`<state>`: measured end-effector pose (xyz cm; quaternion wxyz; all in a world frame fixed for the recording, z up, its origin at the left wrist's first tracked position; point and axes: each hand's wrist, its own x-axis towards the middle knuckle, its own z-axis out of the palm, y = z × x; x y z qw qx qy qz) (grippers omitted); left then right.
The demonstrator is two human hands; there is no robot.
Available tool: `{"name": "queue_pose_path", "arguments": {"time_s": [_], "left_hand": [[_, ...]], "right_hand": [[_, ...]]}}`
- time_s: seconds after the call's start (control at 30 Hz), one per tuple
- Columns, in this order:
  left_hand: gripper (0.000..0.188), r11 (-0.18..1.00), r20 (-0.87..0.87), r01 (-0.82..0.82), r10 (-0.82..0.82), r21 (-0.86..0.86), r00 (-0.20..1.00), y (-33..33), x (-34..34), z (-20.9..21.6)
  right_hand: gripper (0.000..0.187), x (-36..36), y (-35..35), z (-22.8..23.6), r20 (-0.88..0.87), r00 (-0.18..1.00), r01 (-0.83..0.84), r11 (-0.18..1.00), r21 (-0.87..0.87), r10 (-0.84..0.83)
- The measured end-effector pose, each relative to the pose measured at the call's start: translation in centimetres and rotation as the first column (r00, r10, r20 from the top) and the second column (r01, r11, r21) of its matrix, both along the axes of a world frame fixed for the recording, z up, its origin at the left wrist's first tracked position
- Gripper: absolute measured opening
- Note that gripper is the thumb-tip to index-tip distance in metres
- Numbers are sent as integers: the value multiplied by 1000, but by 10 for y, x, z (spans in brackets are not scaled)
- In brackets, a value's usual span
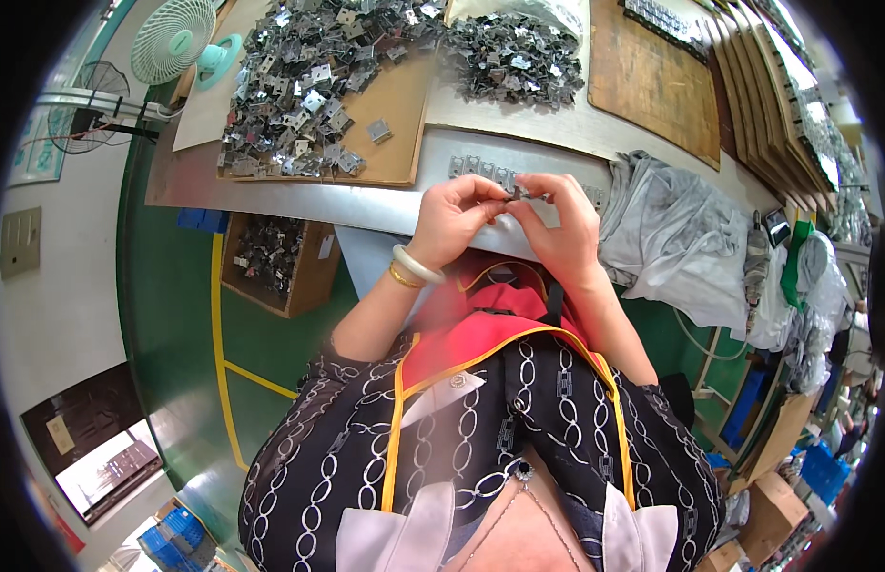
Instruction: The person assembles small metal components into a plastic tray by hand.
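Observation:
Both hands meet over the near edge of the metal worktable point(366, 205). My left hand point(458, 217) pinches a small grey metal bracket point(516, 193) from the left side. From the other side my right hand point(561, 221) grips the same piece between thumb and fingers. Much of the bracket is hidden by the fingertips. Just beyond the hands, a row of small metal brackets point(471, 165) lies on the table, partly covered by the hands. A large heap of loose metal brackets point(304, 86) spreads over a brown board point(404, 105) at the far left.
A second heap of dark metal parts point(514, 62) sits at the back. Grey cloth and plastic bags point(671, 238) lie to the right, below stacked boards point(771, 105). A wooden box of parts point(309, 272) stands on the green floor at left. A fan point(175, 43) stands far left.

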<state>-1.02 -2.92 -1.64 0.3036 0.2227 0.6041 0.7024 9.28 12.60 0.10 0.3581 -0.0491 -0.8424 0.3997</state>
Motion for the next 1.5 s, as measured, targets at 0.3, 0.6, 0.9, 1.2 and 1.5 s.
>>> {"name": "queue_pose_path", "arguments": {"time_s": [0.3,0.6,0.9,1.2,1.5], "left_hand": [[12,992,-231,12,-41,-127,972,-4,3,4],[30,884,-843,-388,-12,-260,538,-14,-60,11],[37,610,-878,-652,-168,-450,449,-34,-145,-41],[24,932,504,-97,-100,350,858,-15,-91,-7],[38,998,-97,-68,68,-3,993,11,-20,-8]], "right_hand": [[23,5,-5,-2,111,994,1,991,136,-16],[29,5,1,-21,136,990,68,938,-340,-23],[30,5,6,-29,150,988,103,884,-456,-38],[30,5,23,-37,185,983,123,764,-634,-6],[30,-5,23,-23,231,972,182,743,-644,-38]]}}
